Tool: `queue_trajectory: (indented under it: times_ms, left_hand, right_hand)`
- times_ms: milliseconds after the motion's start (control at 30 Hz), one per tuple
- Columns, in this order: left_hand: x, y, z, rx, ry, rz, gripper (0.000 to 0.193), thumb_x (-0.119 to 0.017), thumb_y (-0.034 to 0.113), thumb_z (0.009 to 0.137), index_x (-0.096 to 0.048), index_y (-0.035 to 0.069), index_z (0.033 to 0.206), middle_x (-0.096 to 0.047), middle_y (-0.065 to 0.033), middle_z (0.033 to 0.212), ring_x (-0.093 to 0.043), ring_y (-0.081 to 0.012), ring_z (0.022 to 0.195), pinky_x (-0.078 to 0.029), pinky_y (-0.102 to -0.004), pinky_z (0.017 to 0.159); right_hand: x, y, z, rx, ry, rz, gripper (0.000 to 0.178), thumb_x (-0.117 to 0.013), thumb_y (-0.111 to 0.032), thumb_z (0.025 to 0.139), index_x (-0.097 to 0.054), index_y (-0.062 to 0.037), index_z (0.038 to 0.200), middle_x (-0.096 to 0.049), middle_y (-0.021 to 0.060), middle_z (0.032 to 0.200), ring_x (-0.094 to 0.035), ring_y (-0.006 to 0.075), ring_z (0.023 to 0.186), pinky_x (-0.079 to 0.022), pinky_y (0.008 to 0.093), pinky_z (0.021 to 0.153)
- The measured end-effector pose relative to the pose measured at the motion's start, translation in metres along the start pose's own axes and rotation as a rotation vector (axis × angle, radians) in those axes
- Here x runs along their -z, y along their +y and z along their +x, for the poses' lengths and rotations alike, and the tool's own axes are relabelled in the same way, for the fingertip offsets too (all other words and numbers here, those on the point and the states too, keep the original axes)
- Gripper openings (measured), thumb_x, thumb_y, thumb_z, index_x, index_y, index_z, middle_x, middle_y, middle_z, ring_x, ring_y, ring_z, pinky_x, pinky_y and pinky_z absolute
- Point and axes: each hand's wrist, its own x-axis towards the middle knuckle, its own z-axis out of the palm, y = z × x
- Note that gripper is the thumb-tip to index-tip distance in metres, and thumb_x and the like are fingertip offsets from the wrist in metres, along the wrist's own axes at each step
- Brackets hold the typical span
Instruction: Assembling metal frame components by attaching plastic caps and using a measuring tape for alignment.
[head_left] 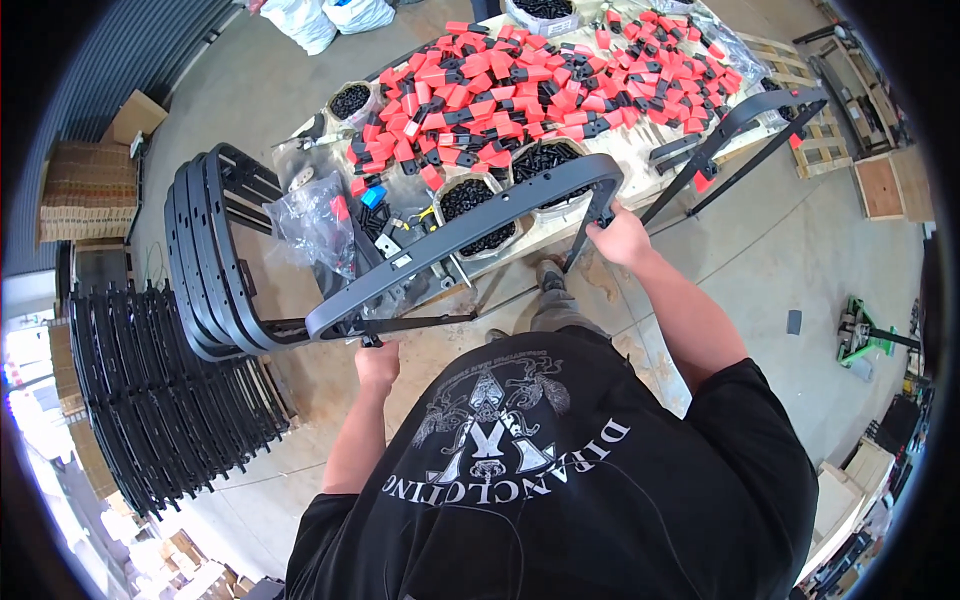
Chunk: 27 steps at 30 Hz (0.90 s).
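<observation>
A black metal frame with rounded corners (470, 232) stretches across in front of me, tilted up to the right. My left hand (377, 364) is closed around its lower left part. Near the frame's right corner, my right hand (621, 238) grips it with the fingers wrapped round. Behind the bar, the worktable (640, 150) carries a big heap of red and black plastic pieces (500, 85). Tubs of small black parts (465, 200) stand at the table's near edge, partly hidden by the frame. A clear plastic bag (318, 222) and a blue piece (373, 196) lie to the left.
Several similar black frames (205, 250) stand at the left, beside a large stack of black bars (165, 390). Another black frame (720, 140) leans at the table's right end. Cardboard stacks (88, 190), wooden pallets (822, 140) and a green-based tool (862, 332) are farther out.
</observation>
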Motion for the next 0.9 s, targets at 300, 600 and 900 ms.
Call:
queue_trajectory:
  times_ms: [300, 600, 900]
  left_hand:
    - [0.068, 0.105, -0.022, 0.405, -0.525, 0.283, 0.023, -0.069, 0.02, 0.088, -0.06, 0.005, 0.074, -0.058, -0.008, 0.064, -0.048, -0.0155, 0.043, -0.032, -0.0296, 0.038]
    - [0.074, 0.08, -0.03, 0.354, -0.507, 0.135, 0.032, -0.075, 0.022, 0.083, -0.061, 0.001, 0.104, -0.063, -0.0098, 0.075, -0.053, -0.0181, 0.051, -0.042, -0.0359, 0.046]
    - [-0.016, -0.002, -0.022, -0.268, 0.322, -0.243, 0.055, -0.076, 0.026, 0.08, -0.055, -0.004, 0.121, -0.07, -0.0226, 0.096, -0.07, -0.0358, 0.083, -0.055, -0.0445, 0.079]
  right_hand:
    - [-0.014, -0.001, -0.008, 0.003, 0.198, 0.118, 0.06, -0.069, -0.04, 0.082, -0.06, 0.0025, 0.122, -0.071, 0.0291, 0.103, -0.068, 0.0435, 0.103, -0.053, 0.047, 0.091]
    - [-0.032, 0.014, 0.0, 0.006, 0.235, 0.162, 0.073, -0.073, -0.041, 0.082, -0.054, 0.0048, 0.135, -0.07, 0.0285, 0.114, -0.066, 0.0408, 0.111, -0.051, 0.0432, 0.097]
    - [-0.039, 0.005, 0.007, -0.038, 0.19, 0.259, 0.069, -0.075, -0.037, 0.081, -0.056, 0.0047, 0.132, -0.073, 0.0231, 0.107, -0.07, 0.0359, 0.104, -0.052, 0.0406, 0.093]
